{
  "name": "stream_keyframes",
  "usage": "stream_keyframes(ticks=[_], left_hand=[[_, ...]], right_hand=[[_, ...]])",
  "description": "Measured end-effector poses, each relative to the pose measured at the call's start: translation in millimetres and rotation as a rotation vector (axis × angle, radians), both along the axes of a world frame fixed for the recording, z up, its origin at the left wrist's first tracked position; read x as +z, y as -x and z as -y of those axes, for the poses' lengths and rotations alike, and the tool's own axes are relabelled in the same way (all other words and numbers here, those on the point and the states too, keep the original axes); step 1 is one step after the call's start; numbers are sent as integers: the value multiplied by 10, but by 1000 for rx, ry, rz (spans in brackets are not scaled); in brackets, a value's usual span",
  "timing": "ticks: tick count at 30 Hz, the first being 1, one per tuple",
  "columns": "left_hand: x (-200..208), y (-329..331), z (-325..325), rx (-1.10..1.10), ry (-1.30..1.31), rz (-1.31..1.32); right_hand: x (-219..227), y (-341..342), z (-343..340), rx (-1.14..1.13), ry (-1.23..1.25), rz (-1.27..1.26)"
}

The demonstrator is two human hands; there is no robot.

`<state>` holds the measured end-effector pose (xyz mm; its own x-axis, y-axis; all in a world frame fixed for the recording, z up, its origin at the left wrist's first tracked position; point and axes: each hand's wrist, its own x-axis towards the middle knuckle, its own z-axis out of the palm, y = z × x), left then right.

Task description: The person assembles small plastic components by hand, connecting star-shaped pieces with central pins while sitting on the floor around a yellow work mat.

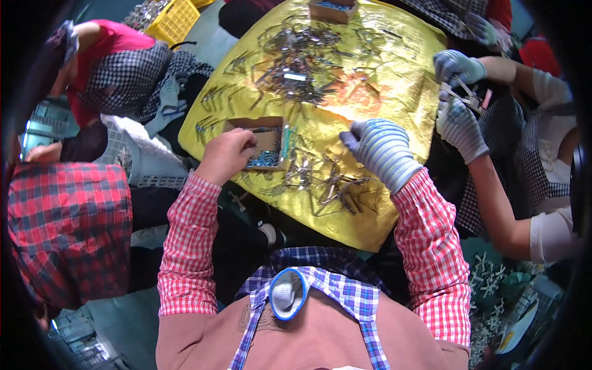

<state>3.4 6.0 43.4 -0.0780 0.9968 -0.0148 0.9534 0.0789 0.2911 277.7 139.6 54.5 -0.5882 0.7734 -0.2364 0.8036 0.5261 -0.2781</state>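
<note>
Near the left edge of the yellow-covered table [370, 231], an open cardboard box [285, 143] is holding small bluish pieces [265, 160], and the bare left hand [230, 154] is reaching over its left side, fingers curling together; whether they are pinching anything, I cannot tell. Toward the right edge, the gloved right hand [383, 148] is bending its fingers, their grip unclear. Thin metal pieces [348, 191] are lying between box and right hand, toward the near edge.
</note>
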Motion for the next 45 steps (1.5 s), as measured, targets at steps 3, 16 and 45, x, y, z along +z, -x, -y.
stream_keyframes(ticks=[3,16,45], left_hand=[[-68,106,-52,-9,-10,59],[18,20,-146,-8,143,328],[299,-394,-117,94,120,1382]], right_hand=[[-64,67,-47,-80,60,111],[-74,-36,-70,-163,184,-329],[53,95,156,-87,620,-1026]])
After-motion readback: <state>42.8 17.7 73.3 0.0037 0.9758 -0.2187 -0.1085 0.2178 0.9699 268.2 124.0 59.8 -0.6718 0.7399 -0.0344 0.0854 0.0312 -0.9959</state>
